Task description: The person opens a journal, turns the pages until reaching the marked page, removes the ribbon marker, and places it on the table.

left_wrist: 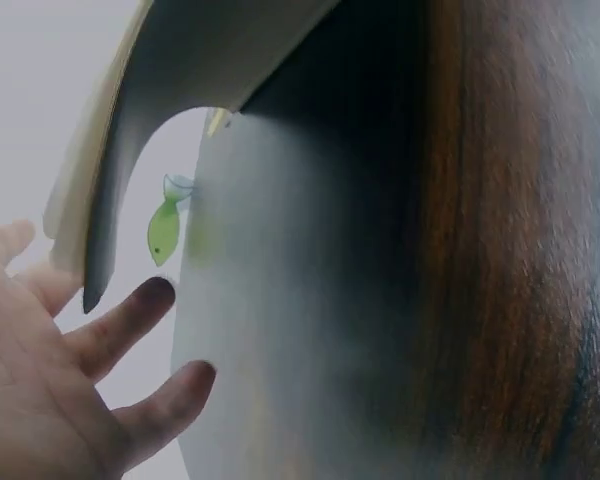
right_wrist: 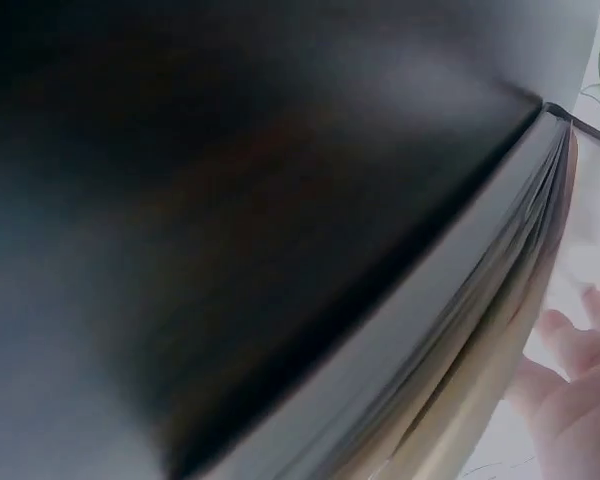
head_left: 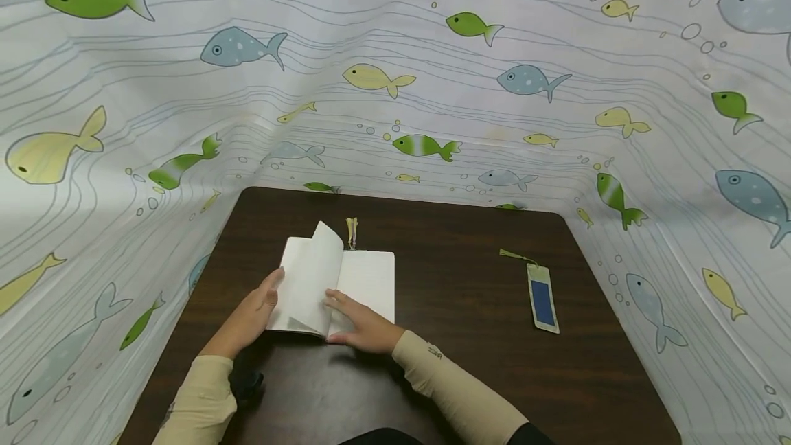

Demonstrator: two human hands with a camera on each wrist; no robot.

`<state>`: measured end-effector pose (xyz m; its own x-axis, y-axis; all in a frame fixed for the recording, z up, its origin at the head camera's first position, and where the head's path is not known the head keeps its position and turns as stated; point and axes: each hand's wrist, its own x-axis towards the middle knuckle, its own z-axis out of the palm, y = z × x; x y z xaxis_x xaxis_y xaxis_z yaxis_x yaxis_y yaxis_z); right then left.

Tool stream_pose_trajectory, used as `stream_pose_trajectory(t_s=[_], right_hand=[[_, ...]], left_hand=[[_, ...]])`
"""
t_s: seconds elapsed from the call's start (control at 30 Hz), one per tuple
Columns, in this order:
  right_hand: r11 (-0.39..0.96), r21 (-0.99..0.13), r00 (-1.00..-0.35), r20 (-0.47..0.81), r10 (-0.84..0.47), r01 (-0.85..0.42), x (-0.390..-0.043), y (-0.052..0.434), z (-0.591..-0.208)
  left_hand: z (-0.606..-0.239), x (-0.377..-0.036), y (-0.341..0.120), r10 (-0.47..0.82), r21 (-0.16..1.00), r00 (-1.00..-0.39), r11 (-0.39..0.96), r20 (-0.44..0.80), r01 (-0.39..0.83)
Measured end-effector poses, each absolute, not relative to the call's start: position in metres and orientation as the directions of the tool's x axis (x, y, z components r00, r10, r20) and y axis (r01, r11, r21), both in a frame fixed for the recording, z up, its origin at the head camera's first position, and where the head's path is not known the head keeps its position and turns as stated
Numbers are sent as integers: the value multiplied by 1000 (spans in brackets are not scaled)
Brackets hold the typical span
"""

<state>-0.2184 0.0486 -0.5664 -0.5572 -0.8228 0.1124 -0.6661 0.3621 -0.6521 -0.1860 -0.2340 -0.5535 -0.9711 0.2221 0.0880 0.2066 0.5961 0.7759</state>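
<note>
An open notebook with blank white pages (head_left: 369,280) lies left of the middle of the table in the head view. One leaf (head_left: 324,273) stands up and bends over near the middle of the spread. At the left edge, my left hand (head_left: 252,314) holds the notebook's side. In the left wrist view the dark cover (left_wrist: 115,190) is raised off the table, with fingers on both sides of its edge. My right hand (head_left: 367,327) rests on the right page, fingers extended, thumb by the lower edge. The right wrist view shows the page block (right_wrist: 450,320) from the side.
Yellow tassels (head_left: 351,231) stick out above the notebook's top edge. Farther right on the dark wooden table (head_left: 457,307) lies a bookmark with a blue panel (head_left: 542,301) and a green-yellow tassel. A fish-patterned white curtain (head_left: 395,108) surrounds the table's back and sides.
</note>
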Motion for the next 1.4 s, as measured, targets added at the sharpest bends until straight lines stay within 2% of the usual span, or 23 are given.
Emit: stream_pose_trajectory(t_s=[0.13, 0.3, 0.53, 0.7, 0.83, 0.93, 1.07, 1.23, 1.33, 1.4], right_hand=[[404, -475, -493, 75, -867, -782, -216, 40, -568], [440, -418, -494, 24, -869, -795, -217, 37, -569], [593, -252, -586, -110, -803, -765, -221, 58, -571], [691, -176, -677, -140, -722, -701, -228, 82, -575], [784, -165, -764, -176, -621, -599, -230, 101, -576], [808, -204, -787, -190, -587, -553, -229, 110, -573], [799, -183, -785, -158, -599, -573, -228, 112, -572], [787, -1, -786, -56, -616, -617, -228, 110, -575], [772, 118, -773, 49, -633, -624, -228, 110, -580], [774, 153, -767, 113, -631, -614, -228, 110, -582]], left_hand=[[-554, -187, -231, 213, 765, -972, 610, 96, 209], [-559, -184, -230, 211, 601, -977, 777, 28, 185], [-561, -182, -231, 200, 594, -980, 785, 21, 173], [-561, -182, -232, 213, 593, -977, 783, 29, 189], [-564, -179, -234, 216, 584, -976, 789, 28, 191], [-565, -178, -236, 216, 582, -976, 790, 32, 194], [-564, -178, -236, 212, 575, -977, 796, 31, 191], [-562, -178, -236, 211, 558, -977, 807, 31, 193], [-562, -178, -235, 215, 550, -976, 811, 37, 200], [-561, -177, -235, 218, 548, -975, 811, 38, 203]])
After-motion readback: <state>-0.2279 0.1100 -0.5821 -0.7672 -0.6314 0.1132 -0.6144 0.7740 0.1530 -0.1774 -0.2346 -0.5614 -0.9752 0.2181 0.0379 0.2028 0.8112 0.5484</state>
